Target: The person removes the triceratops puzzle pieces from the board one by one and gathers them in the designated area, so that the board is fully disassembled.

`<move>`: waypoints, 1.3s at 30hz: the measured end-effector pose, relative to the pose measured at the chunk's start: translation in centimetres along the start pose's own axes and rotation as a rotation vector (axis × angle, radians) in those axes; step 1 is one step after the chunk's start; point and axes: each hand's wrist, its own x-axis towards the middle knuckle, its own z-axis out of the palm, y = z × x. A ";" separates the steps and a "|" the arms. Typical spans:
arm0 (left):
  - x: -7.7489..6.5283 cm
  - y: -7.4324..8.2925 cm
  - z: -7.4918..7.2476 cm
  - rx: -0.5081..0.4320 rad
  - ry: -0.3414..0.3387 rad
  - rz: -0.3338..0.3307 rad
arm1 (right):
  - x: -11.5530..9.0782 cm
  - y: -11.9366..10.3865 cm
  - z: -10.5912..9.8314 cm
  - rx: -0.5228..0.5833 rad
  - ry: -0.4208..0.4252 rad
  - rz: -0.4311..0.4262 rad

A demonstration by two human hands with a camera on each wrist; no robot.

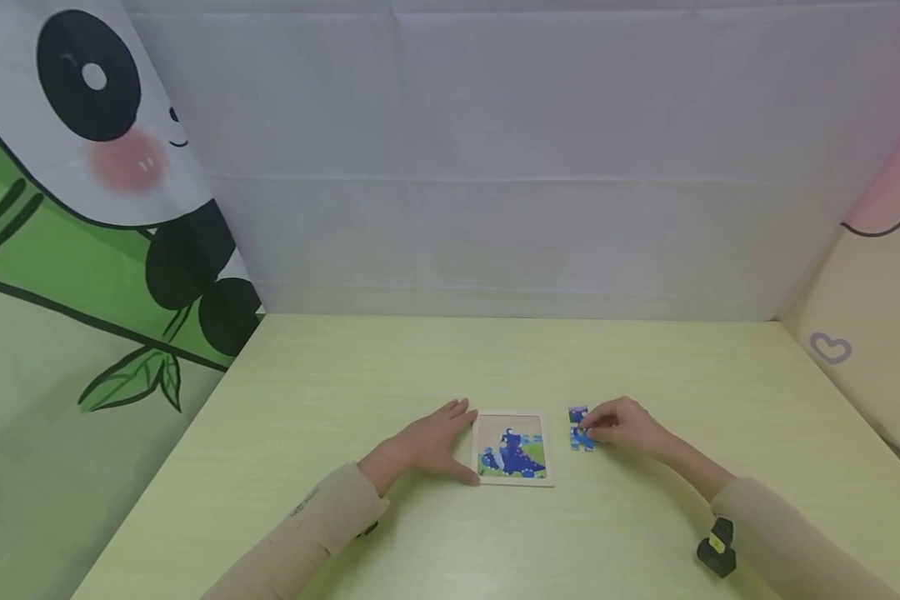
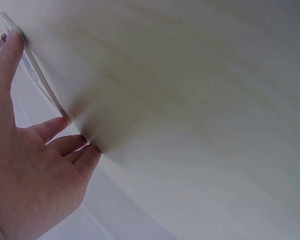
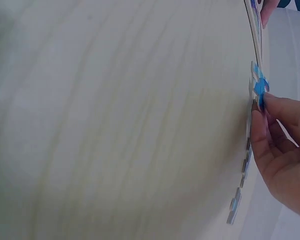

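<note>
A square jigsaw tray (image 1: 512, 413) with a pale wooden rim lies on the table, partly filled with pieces showing a blue dinosaur. My left hand (image 1: 435, 442) is spread along its left side, thumb at the near corner and index finger at the far one. In the left wrist view the other fingers of that hand (image 2: 45, 165) rest on the table. To the right of the tray, my right hand (image 1: 630, 429) pinches a blue jigsaw piece (image 3: 260, 90) between thumb and fingers. Other loose pieces (image 1: 577, 413) lie under and beside these fingertips.
The pale yellow table (image 1: 345, 375) stretches out around the tray and pieces. A white wall sheet (image 1: 495, 167) rises at the back, with a printed cartoon panel (image 1: 120, 275) on the left and a beige panel (image 1: 870, 317) on the right.
</note>
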 end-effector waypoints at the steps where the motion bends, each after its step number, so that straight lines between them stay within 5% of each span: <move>1: 0.0 0.0 0.0 -0.004 0.001 0.002 | 0.0 0.0 0.0 -0.005 0.002 0.002; 39: 0.4 0.6 -0.3 -0.022 0.013 0.007 | 0.9 0.6 -1.0 -0.031 -0.038 -0.037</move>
